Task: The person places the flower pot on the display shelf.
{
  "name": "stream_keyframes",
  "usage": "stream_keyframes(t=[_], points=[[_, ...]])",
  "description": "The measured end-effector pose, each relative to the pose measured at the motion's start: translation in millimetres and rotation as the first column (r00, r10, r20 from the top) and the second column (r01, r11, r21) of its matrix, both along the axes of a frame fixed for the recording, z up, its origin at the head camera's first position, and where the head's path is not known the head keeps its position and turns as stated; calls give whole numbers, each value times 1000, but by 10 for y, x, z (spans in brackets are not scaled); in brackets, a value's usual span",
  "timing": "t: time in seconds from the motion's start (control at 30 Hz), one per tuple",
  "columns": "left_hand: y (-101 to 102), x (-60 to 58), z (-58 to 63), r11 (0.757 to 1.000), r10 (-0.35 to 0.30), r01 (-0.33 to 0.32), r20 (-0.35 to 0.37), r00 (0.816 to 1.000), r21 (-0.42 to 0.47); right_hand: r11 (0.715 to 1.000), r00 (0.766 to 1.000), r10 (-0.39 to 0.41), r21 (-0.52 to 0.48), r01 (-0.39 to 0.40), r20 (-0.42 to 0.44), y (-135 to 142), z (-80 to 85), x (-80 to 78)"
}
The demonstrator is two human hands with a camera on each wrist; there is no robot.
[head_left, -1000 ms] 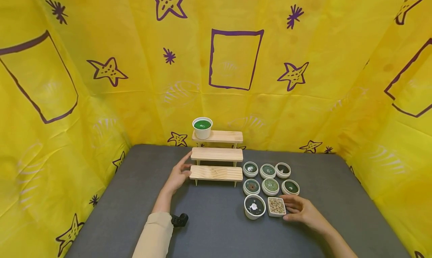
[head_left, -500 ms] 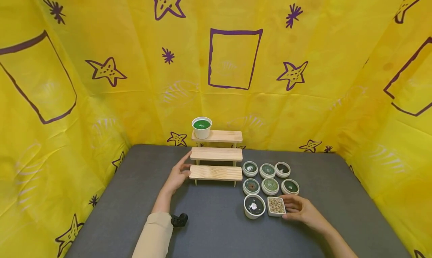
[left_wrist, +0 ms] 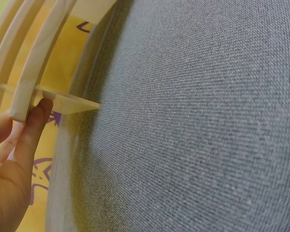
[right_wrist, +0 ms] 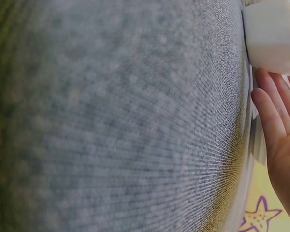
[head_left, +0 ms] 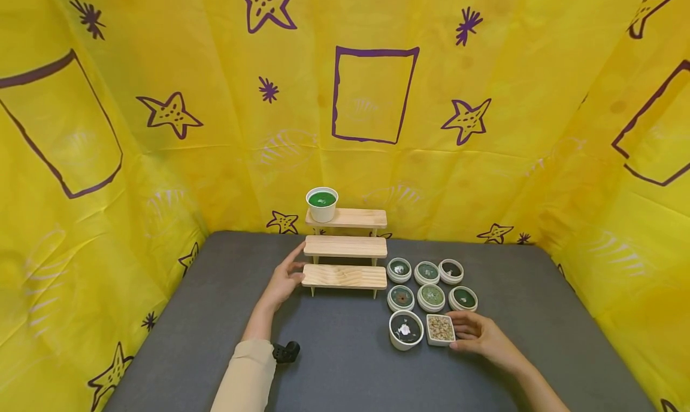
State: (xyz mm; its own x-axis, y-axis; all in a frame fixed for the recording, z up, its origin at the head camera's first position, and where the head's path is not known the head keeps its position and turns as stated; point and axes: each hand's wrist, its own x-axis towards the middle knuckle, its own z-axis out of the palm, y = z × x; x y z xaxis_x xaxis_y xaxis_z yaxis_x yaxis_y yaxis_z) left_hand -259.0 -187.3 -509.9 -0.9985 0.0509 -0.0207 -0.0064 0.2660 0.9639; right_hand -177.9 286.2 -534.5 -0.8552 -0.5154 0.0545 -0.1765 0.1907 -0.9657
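Observation:
A three-tier wooden display stand (head_left: 345, 276) stands on the table left of the dishes. My left hand (head_left: 281, 285) is at its left side, thumb and a finger pinching the end of the lowest board (left_wrist: 31, 72) in the left wrist view. On the top tier sits a white cup of green stuff (head_left: 322, 205). My right hand (head_left: 482, 338) lies beside a small square white bowl (head_left: 441, 330) filled with pale grains, its fingers fairly straight along the right side. In the right wrist view the thumb overlaps the bowl's wall (right_wrist: 270, 36).
Left of the square bowl stands a white cup with dark contents (head_left: 406, 330). Behind them, several small round pots, one of them light green (head_left: 432, 298), stand in two rows. Yellow patterned cloth (head_left: 226, 172) encloses the grey table (head_left: 345, 364) at the back and sides.

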Motion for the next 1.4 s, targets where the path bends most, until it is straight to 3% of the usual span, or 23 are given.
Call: stream_keyframes(t=[0.8, 1.4], points=[[2, 13, 36, 1000, -6, 6, -5, 1000, -2, 992, 991, -126, 15, 127, -56, 41, 122, 1], [3, -2, 7, 1000, -4, 4, 1, 1000, 20, 979, 976, -188, 55, 195, -108, -53, 438, -79]])
